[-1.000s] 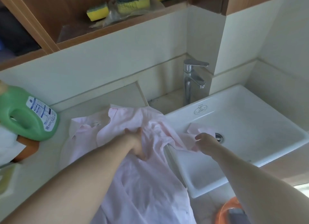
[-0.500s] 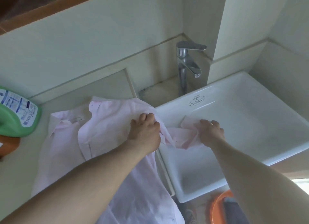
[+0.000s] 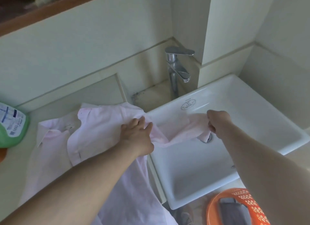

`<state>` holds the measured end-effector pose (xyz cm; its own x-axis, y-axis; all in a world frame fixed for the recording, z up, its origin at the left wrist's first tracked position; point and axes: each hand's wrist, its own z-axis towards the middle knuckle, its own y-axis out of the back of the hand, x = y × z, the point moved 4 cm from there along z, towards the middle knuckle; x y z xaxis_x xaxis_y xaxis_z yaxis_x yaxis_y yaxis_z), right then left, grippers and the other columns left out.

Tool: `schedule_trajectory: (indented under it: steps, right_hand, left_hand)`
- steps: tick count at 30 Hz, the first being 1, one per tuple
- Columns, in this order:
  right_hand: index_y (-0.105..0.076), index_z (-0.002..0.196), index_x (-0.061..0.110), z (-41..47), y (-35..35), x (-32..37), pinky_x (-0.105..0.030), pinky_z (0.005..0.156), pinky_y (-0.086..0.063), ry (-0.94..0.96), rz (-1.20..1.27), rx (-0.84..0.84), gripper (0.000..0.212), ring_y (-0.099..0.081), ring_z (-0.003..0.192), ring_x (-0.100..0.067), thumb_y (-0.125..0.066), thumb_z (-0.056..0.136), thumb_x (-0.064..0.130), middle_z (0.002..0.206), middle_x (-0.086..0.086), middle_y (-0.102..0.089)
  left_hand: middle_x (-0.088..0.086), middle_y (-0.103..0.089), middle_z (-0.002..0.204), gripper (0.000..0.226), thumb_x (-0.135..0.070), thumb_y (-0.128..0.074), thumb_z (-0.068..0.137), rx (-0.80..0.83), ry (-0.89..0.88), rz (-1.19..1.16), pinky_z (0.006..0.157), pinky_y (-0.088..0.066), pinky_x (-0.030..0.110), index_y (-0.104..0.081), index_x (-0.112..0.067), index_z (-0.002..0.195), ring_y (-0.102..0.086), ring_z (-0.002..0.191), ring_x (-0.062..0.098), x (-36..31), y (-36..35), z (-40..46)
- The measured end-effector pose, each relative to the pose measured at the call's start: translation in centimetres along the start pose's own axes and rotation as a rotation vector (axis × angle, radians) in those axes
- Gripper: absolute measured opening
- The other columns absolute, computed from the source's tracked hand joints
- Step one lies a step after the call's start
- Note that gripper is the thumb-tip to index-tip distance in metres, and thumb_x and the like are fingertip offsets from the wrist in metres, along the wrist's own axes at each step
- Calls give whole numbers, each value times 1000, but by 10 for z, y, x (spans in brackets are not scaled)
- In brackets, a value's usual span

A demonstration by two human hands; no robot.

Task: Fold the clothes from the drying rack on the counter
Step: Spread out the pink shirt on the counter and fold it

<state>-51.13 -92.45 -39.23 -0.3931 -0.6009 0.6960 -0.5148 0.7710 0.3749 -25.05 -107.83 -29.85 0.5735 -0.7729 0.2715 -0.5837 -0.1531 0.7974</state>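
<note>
1. Head view: a pink shirt [image 3: 94, 132] lies at centre left of the frame on the worktop [image 3: 15, 164], one sleeve stretched over the sink [image 3: 251, 110].
2. The left hand [image 3: 136, 135] presses the shoulder, fingers straight and lightly spread.
3. The right hand [image 3: 218, 122] pinches the sleeve end above the drain.
4. Advice: keep the shoulder pinned, pull the sleeve taut, then lay it flat across the body, clear of the basin.
</note>
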Motion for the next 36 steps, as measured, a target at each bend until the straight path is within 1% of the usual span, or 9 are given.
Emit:
schedule_trajectory:
  steps: [3, 5, 10, 15, 18, 22, 26, 31, 36]
  right_hand:
    - [-57, 80, 11, 9, 33, 15, -29, 60, -50, -43, 417, -100, 10, -51, 55, -24, -48, 81, 10, 70, -9, -54]
    - [-64, 107, 16, 15, 44, 22, -33, 67, -58, 80, 452, -132, 27, -61, 69, -23, -47, 85, 15, 91, -6, -61]
    - [-52, 141, 21, 28, 45, -4, -33, 90, -49, 135, -33, -231, 50, -56, 96, -29, -55, 91, 20, 138, -13, -50]
    - [-32, 150, 39, 36, 16, -50, -46, 78, -57, -43, 63, -79, 70, -68, 96, -39, -55, 84, 39, 124, -11, -61]
    - [-33, 131, 61, 34, 8, -50, -51, 78, -59, -11, 218, -133, 49, -68, 77, -36, -51, 88, 45, 100, -10, -64]
    - [-41, 137, 38, 37, -1, -36, -39, 67, -62, -28, 357, -123, 55, -65, 60, -22, -60, 87, 51, 100, -8, -66]
    - [-59, 103, 15, 37, -3, -21, -43, 58, -63, -54, 266, -78, 55, -64, 60, -28, -54, 85, 66, 82, -12, -65]
    - [-56, 106, 11, 41, -11, -10, -37, 56, -60, -122, 342, -32, 27, -55, 56, -23, -61, 83, 0, 78, -14, -59]
    - [-61, 115, 34, 26, -4, 11, -38, 81, -61, 161, 720, 170, 43, -67, 88, -20, -47, 86, 6, 112, -3, -69]
  left_hand:
    - [1, 3, 170, 88, -44, -40, 83, 13, 33, 2, 109, -26, 51, 0, -38, 161, -2, 152, 27, -5, 2, 5]
    - [7, -3, 169, 84, -59, -33, 87, -23, 62, -2, 108, -29, 54, 0, -37, 161, -6, 151, 29, -7, 4, 8]
    - [17, 3, 168, 100, -83, -34, 84, -31, 76, 124, 110, -22, 68, 8, -35, 161, -13, 149, 42, -21, 5, 11]
    - [7, -3, 168, 66, -26, -55, 87, 40, -26, 277, 107, 9, 80, -38, -38, 149, -1, 149, 51, -31, 0, 10]
    - [3, -26, 159, 52, -14, -51, 87, 36, -186, 305, 113, 11, 73, -57, -32, 135, 0, 155, 36, -35, -6, 16]
    - [0, -53, 131, 44, -9, -51, 86, -1, -405, 213, 123, -11, 50, -58, -25, 126, -38, 139, 22, -36, -10, 15]
    - [2, -57, 123, 35, -7, -49, 88, 22, -427, 164, 121, -21, 45, -57, -19, 120, -52, 123, 26, -35, -10, 11]
    - [-1, -60, 117, 37, -9, -47, 85, 56, -393, 172, 117, -21, 51, -54, -21, 119, -58, 114, 27, -30, -12, 15]
    - [-5, -57, 133, 57, -14, -46, 82, 33, -360, 163, 118, -12, 58, -48, -28, 138, -52, 127, 24, -31, -21, 23]
